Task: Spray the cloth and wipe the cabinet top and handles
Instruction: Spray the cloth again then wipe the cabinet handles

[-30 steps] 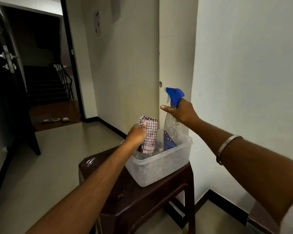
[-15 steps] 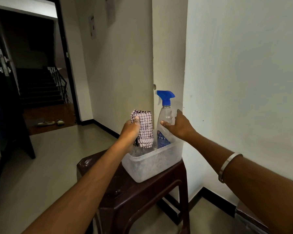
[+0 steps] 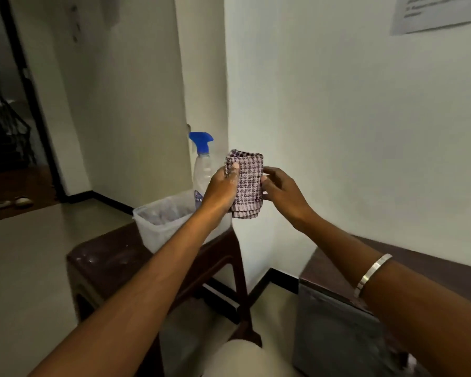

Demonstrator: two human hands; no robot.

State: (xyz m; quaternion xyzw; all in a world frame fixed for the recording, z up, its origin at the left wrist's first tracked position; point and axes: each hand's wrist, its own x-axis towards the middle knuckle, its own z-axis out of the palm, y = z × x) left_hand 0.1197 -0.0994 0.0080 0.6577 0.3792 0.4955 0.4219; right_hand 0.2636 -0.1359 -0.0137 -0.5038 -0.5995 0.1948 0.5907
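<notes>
Head view: both hands' grip round folded cloth.

A clear plastic tub sits on a dark brown stool against the white wall. A printed paper notice hangs high on that wall. To the left, a dark doorway opens onto stairs, with a pair of pale shoes lying on the brown floor there.

Dim indoor light; the right wall is brightest, the doorway at left dark. Motion blur everywhere, edges bend.
</notes>
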